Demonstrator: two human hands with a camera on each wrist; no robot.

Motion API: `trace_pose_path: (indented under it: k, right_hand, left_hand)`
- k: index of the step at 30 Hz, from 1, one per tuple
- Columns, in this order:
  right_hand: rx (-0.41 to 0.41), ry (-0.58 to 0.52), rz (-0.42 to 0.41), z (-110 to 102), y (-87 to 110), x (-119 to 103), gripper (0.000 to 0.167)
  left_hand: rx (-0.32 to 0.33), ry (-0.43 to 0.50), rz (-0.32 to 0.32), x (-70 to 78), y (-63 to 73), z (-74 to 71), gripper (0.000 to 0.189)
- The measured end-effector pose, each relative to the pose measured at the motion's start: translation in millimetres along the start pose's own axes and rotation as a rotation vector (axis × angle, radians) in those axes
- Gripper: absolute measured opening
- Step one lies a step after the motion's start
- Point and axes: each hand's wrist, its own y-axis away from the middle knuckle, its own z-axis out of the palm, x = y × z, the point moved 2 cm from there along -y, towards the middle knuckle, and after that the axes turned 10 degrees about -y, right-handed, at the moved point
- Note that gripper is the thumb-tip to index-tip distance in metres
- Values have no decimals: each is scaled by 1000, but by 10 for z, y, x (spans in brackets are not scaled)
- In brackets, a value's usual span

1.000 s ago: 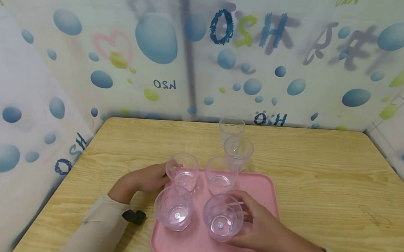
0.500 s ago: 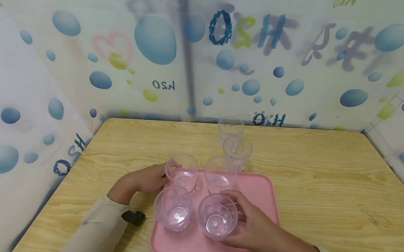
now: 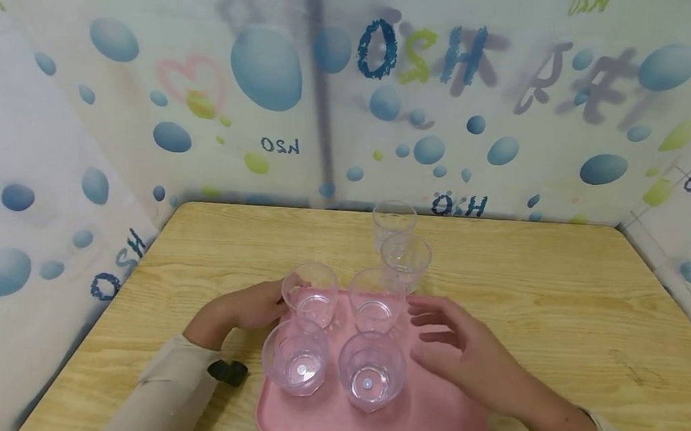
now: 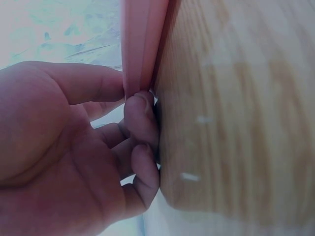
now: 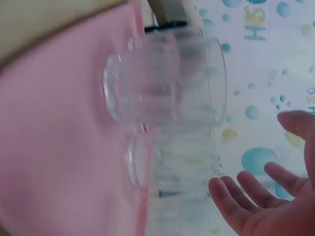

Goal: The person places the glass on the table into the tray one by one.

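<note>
Several clear plastic cups stand upright on a pink tray [image 3: 445,423]. The front right cup [image 3: 372,376] and front left cup [image 3: 295,360] are nearest me; behind them are a back left cup [image 3: 309,301] and a back right cup [image 3: 376,309]. My left hand [image 3: 258,305] pinches the tray's left rim [image 4: 139,46], thumb above and curled fingers at its underside in the left wrist view. To the right of the cups, my right hand [image 3: 471,357] hovers over the tray with spread fingers, holding nothing. The right wrist view shows its fingers apart from the nearest cup [image 5: 162,86].
Beyond the tray's back edge, two more clear cups stand on the wooden table [image 3: 563,314], one nearer [image 3: 405,264] and one farther [image 3: 393,226]. A patterned wall sheet [image 3: 340,127] rises behind the table. A black strap piece [image 3: 228,372] sits at my left sleeve.
My right hand shifted the front right cup slightly left, then let go of it and drew back to the right. The left hand stayed at the tray's rim.
</note>
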Motion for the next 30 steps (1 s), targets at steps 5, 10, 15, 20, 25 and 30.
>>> trace_pose_path:
  k: [5, 10, 15, 20, 25, 30]
  right_hand:
    - [131, 152, -38, -259, -251, -27, 51]
    - [143, 250, -1, -420, -557, 109, 68]
    - [110, 264, 62, -444, -782, 272, 80]
    - [101, 238, 106, -424, -906, 349, 87]
    - [96, 227, 133, -421, -952, 374, 92]
    - [90, 224, 142, -413, -986, 422, 94]
  left_hand:
    - [-4, 4, -15, -13, 11, 9, 45]
    - [0, 2, -14, -38, 6, 21, 43]
    - [8, 4, -5, -41, -1, 32, 44]
    - [20, 11, 12, -32, -12, 33, 43]
    - [13, 13, -4, -39, -16, 34, 44]
    - [9, 15, -22, -51, -13, 49, 44]
